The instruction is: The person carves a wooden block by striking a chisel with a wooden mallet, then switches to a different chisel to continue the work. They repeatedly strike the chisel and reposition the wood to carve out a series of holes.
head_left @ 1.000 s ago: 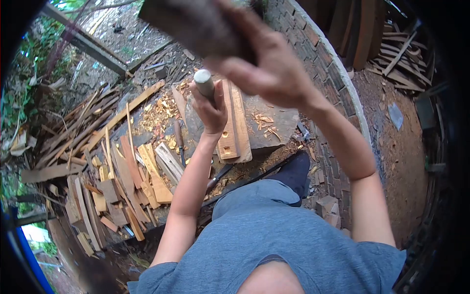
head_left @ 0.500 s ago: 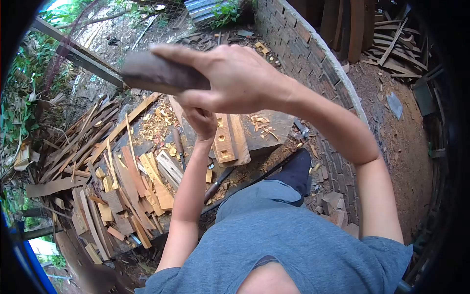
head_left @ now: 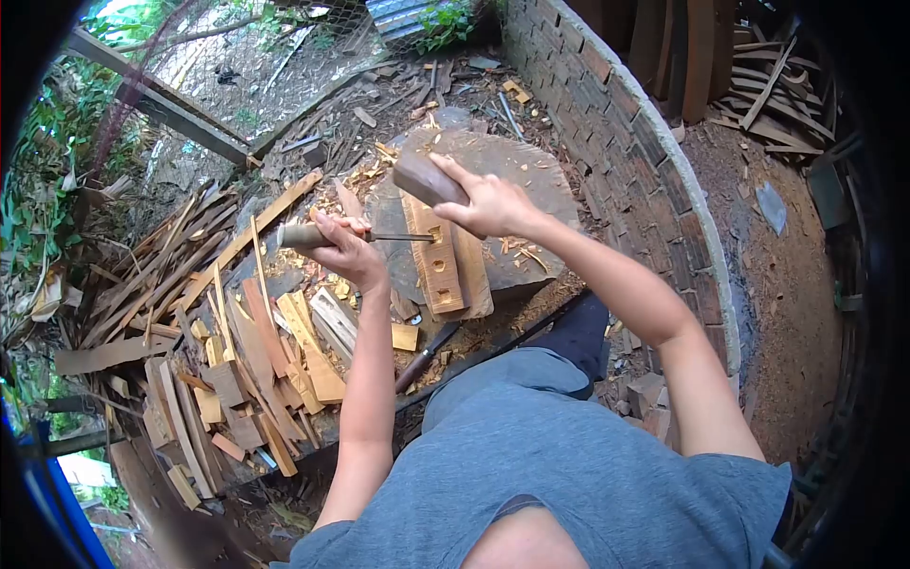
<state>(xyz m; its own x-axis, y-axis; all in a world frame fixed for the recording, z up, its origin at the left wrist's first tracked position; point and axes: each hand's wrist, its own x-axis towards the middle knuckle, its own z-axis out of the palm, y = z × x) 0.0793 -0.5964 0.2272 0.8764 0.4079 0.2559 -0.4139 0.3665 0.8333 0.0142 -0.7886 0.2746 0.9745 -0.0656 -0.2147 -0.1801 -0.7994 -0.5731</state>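
Observation:
My left hand [head_left: 351, 256] is wrapped round the handle of a chisel [head_left: 301, 235], whose blade points right. The blade's tip meets a notched wooden block [head_left: 441, 277] at one of several holes along its face. My right hand [head_left: 491, 205] grips a dark wooden mallet [head_left: 428, 180], held over the upper end of the block and right of the chisel handle, apart from it. A second plank [head_left: 471, 270] lies against the block's right side. Both rest on a broad tree stump [head_left: 531, 185].
Many loose wood offcuts [head_left: 251, 351] cover the ground at left. A dark-handled tool [head_left: 422, 360] lies by the stump's near edge. A curved brick wall [head_left: 626, 161] bounds the right, and a wire fence [head_left: 213, 85] stands at upper left. Wood chips are scattered around.
The mallet in my right hand has moved from high at upper left, close to the camera, down and right to over the block. My left hand and the chisel, earlier mostly covered, now show.

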